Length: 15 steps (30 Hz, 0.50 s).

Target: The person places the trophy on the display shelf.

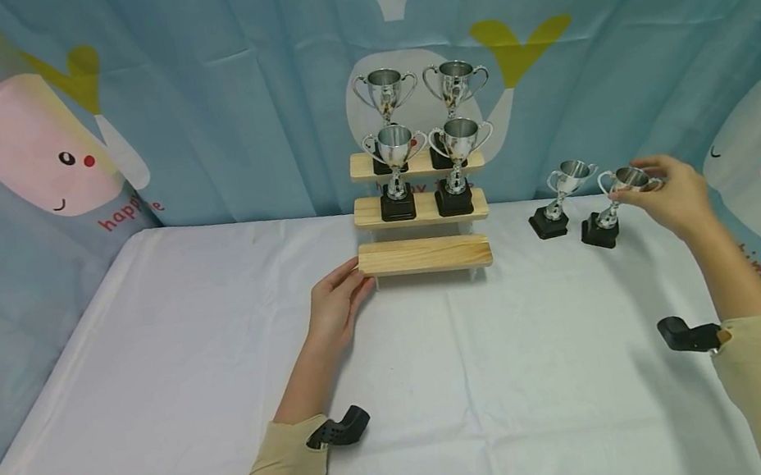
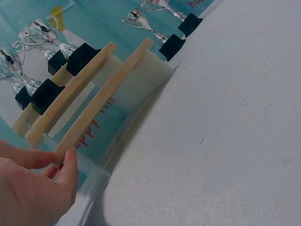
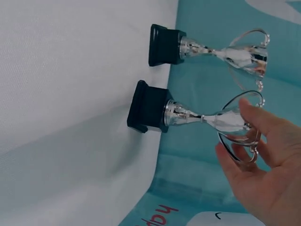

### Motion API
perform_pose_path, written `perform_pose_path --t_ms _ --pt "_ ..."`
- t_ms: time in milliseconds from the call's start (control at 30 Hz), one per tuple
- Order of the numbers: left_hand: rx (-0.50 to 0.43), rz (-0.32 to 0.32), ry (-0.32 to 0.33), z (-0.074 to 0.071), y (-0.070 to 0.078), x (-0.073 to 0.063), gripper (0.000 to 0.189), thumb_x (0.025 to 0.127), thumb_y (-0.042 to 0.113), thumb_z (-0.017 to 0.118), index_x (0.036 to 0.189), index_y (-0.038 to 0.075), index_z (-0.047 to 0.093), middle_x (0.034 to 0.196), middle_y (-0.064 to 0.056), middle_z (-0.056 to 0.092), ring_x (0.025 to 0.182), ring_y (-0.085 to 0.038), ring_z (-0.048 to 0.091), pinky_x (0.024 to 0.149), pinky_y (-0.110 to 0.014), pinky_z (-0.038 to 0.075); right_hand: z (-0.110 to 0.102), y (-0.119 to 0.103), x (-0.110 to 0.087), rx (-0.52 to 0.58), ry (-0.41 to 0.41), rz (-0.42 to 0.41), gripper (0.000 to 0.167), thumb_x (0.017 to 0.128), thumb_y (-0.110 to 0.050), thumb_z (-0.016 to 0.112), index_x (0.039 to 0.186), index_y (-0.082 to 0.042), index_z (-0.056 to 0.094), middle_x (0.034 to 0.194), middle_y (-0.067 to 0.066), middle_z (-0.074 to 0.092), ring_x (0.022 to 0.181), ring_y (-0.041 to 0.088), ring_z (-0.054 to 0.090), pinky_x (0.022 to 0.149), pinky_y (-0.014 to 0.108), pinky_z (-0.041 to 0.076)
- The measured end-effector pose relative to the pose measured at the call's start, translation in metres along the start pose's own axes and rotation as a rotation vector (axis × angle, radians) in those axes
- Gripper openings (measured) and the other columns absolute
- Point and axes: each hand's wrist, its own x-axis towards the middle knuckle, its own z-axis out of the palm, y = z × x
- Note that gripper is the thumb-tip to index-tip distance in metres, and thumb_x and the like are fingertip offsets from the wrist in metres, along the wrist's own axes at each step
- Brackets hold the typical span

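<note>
One trophy (image 3: 188,114), gripped by its cup (image 3: 230,120) in the right hand (image 1: 676,195), on or just above the surface (image 1: 542,361) beside a second trophy (image 1: 555,208); stand (image 1: 425,206) to their left, four trophies (image 1: 394,148) on its upper two tiers (image 1: 419,166), left hand (image 1: 333,303) pinching the left end of its bottom tier (image 1: 424,255).

the left hand (image 1: 334,310) holds the left end of the lowest board of a three-tiered pale wooden stand (image 1: 424,255). four silver two-handled trophy cups with square black bases (image 1: 393,151) fill its upper tiers in pairs. the right hand (image 1: 676,197) grips a matching silver cup (image 1: 609,215) by its bowl, just beside another silver cup (image 1: 556,209) standing on the white cloth-covered table (image 1: 172,387).
</note>
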Motion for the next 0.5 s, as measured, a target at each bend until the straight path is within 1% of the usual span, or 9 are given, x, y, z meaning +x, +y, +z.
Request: perform_pose_path --t_ms 67,133,300,500 --pt "-0.004 0.003 -0.003 0.0000 0.0000 -0.0001 0.045 0.110 -0.003 0.050 0.154 -0.006 0.046 0.147 -0.025 0.050 0.135 -0.030 0.057 0.105 -0.022 0.058 0.0005 0.0018 -0.0004 0.012 0.009 0.001 0.073 0.102 -0.032 0.071 0.156 0.006 0.042 0.136 0.034 0.052 0.100 0.023 0.053 0.056 0.009 0.041" --pt "-0.008 0.007 -0.008 0.0001 -0.0002 0.0002 0.045 0.109 -0.004 0.050 0.154 -0.007 0.046 0.148 -0.026 0.050 0.134 -0.030 0.057 0.105 -0.023 0.058 0.0008 0.0032 -0.0011 0.019 0.016 0.006 0.073 0.102 -0.032 0.071 0.157 0.006 0.042 0.134 0.033 0.052 0.096 0.017 0.050 0.055 0.008 0.041" --pt "-0.010 0.009 -0.008 -0.0003 -0.0008 0.0015 0.045 0.109 -0.004 0.050 0.154 -0.008 0.046 0.148 -0.026 0.050 0.134 -0.030 0.057 0.106 -0.023 0.058 0.0001 0.0037 -0.0032 0.026 0.024 0.008 0.071 0.103 -0.032 0.070 0.157 0.006 0.042 0.136 0.034 0.051 0.097 0.018 0.049 0.056 0.007 0.041" --pt "-0.004 0.007 -0.004 -0.0009 -0.0010 0.0018 0.045 0.109 -0.004 0.050 0.154 -0.007 0.046 0.148 -0.025 0.050 0.134 -0.030 0.057 0.105 -0.024 0.058 -0.0044 -0.0008 -0.0065 0.007 0.032 0.007 0.072 0.102 -0.034 0.070 0.155 0.006 0.043 0.140 0.036 0.052 0.094 0.015 0.049 0.054 0.009 0.040"
